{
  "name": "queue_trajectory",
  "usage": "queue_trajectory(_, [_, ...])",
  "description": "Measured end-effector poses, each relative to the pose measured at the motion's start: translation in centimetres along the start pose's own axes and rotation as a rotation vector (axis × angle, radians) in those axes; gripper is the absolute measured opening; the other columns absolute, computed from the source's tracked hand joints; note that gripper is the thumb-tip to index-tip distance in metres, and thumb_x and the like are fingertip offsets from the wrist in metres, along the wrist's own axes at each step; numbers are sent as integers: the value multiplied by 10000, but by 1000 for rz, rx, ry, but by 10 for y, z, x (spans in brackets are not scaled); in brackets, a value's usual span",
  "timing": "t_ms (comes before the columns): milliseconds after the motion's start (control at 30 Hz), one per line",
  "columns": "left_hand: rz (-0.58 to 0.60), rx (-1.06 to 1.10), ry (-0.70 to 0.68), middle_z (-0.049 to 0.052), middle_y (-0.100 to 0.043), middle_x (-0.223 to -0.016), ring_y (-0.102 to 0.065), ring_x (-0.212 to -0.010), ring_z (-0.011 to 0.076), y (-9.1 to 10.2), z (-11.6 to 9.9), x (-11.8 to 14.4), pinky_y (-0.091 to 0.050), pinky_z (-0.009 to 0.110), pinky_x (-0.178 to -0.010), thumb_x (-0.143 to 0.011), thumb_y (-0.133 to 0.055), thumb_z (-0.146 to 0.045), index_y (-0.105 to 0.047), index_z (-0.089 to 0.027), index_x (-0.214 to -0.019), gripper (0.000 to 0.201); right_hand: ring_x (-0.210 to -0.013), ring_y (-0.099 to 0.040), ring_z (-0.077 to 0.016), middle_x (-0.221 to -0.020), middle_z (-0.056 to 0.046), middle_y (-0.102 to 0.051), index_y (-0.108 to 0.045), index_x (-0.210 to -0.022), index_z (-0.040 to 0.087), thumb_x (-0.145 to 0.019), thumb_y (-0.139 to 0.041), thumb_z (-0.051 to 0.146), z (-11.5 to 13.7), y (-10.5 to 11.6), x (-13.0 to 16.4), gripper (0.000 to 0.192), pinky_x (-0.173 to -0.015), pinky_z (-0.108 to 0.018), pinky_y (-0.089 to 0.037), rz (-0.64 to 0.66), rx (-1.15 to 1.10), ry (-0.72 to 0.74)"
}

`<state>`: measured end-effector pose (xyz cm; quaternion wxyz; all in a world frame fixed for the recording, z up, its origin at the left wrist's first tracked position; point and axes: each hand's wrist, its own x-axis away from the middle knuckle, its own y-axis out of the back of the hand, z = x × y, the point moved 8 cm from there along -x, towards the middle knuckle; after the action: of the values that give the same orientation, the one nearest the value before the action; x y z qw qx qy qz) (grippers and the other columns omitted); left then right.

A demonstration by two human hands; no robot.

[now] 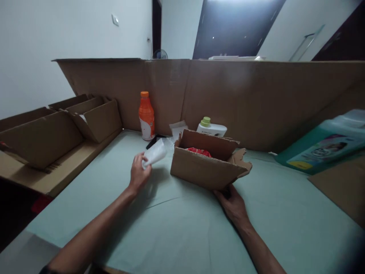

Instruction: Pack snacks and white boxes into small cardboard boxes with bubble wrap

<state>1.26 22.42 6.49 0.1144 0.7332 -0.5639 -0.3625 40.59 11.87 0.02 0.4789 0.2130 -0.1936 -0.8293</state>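
- left hand (139, 174) has its fingers wrapped round a white packet (154, 153)
- right hand (232, 202) grips the near bottom edge of the open cardboard box (207, 167), just right of the packet
- orange bottle (146, 116) sits beyond the packet

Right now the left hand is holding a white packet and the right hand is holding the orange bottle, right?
Not quite. In the head view the right hand grips the near edge of the open cardboard box. The orange bottle stands untouched by the cardboard wall. The left hand does hold the white packet.
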Motion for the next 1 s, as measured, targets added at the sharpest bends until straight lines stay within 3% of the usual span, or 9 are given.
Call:
queue_trajectory(67, [64,20,-170,154,-579,-1360,-536,-1311,311,22,-4,62,-438,494,-1092,-767,-578,-145,-597,-204,-983,224,-965,-698,-333,-1058,-144,-751,-629,-1123,162,-668,-654,610,0,-1,-2,639,-848,-443,-542,1,13,-4])
queue_trajectory(167, [491,97,-635,162,-546,-1459,-475,-1396,360,23,-43,174,-380,569,-1148,-772,-678,-272,-573,-240,-1277,516,-932,-692,-328,-1028,-144,-747,-639,-1096,159,-661,-661,614,5,-2,-3,629,-816,-440,-532,-2,54,12])
queue_trajectory(267, [769,176,-839,145,-566,-1467,-473,-1412,352,34,-72,242,-351,569,-1183,-761,-692,-277,-527,-264,-1370,631,-931,-680,-318,-1014,-134,-748,-653,-1057,168,-640,-694,557,12,-3,-2,572,-836,-447,-522,4,45,35])
queue_trajectory(400, [546,165,-735,162,-589,-1418,-532,-1351,338,61,-78,217,-431,559,-1117,-800,-627,-188,-526,-252,-1374,587,-986,-685,-289,-1078,-140,-745,-656,-1120,150,-675,-674,477,17,9,10,552,-906,-438,-524,11,-20,29])
queue_trajectory(500, [379,109,-598,192,-519,-1459,-504,-1353,366,63,-70,193,-453,576,-1078,-821,-683,-289,-497,-239,-1406,616,-1013,-692,-275,-1143,-162,-730,-660,-1151,134,-731,-645,473,17,21,38,540,-931,-432,-530,-3,-48,11])
queue_trajectory(633, [543,127,-697,215,-348,-1593,-332,-1468,426,20,-93,223,-305,671,-1161,-756,-773,-484,-404,-242,-1493,859,-1026,-688,-274,-1111,-138,-740,-709,-1092,157,-746,-672,466,19,13,90,466,-969,-448,-519,97,-91,-4])
queue_trajectory(700, [640,157,-704,222,-360,-1591,-335,-1460,447,-5,-104,239,-279,703,-1156,-743,-786,-429,-407,-228,-1504,873,-1092,-669,-279,-1164,-134,-725,-725,-1063,169,-734,-685,443,28,1,112,430,-1012,-451,-498,158,-123,18])
queue_trajectory(833, [627,396,-306,156,-641,-1322,-583,-1232,331,-29,-91,210,-454,531,-1070,-783,-637,-188,-589,-197,-1340,559,-1171,-635,-282,-1231,-126,-701,-710,-1127,194,-707,-708,433,49,-15,127,483,-1061,-458,-464,234,-179,34])
queue_trajectory(1000, [510,1004,475,44,-726,-922,-657,-751,174,-23,-39,174,-515,274,-687,-800,-700,-442,-672,-163,-1134,436,-1213,-620,-286,-1364,-158,-630,-593,-1307,211,-768,-690,630,68,-34,129,689,-914,-396,-543,350,-461,-148])
